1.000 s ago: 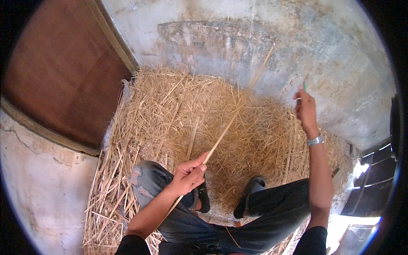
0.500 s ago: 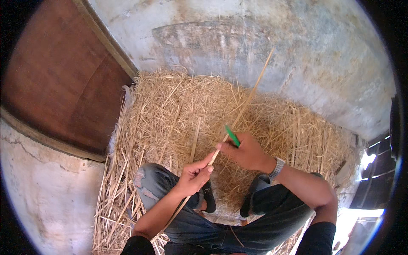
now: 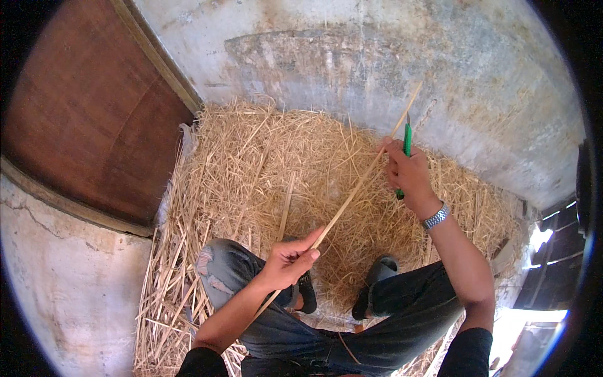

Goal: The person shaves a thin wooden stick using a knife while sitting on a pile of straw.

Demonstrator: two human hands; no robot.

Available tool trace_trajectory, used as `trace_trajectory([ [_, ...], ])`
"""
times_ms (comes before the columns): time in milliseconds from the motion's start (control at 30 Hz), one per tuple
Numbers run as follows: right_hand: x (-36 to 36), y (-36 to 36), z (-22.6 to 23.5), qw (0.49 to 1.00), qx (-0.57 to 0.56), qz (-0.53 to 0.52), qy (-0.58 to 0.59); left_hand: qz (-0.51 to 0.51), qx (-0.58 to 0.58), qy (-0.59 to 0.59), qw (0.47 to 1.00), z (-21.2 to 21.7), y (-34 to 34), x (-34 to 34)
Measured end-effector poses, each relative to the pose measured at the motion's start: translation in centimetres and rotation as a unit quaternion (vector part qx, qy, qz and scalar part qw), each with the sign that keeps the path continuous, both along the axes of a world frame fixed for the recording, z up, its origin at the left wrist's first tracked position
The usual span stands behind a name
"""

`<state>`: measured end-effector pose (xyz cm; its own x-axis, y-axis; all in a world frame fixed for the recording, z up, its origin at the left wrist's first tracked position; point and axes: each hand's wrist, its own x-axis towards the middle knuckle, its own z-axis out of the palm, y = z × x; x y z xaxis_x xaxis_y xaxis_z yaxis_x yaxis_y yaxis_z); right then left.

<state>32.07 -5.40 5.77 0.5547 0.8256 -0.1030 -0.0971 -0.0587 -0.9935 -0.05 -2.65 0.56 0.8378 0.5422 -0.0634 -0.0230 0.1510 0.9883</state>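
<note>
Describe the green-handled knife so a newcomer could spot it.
Find the grey, stained wall above the tan heap of straw-like strips. Overlapping their border, right of centre, is the right hand, a silver metal wristband below it. The slim green-handled knife juts upward from that hand, the only bright green thing in view.

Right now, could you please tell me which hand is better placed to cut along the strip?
Probably the right hand: it holds the green knife, blade out, beside the far part of the strip. The left hand pinches the strip nearer the body, so it seems better suited to steadying.
</note>
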Motion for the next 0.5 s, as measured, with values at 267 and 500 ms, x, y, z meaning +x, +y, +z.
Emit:
trace_trajectory([
  [267,-5.8,-1.9,-1.4,0.957,-0.06,0.087,-0.269,0.043,0.066,0.025,0.997,-0.8,0.3,0.3],
  [500,-10.2,-3.7,0.1,0.899,-0.02,0.235,-0.368,0.087,0.043,0.024,0.995,-0.4,0.5,0.3],
])
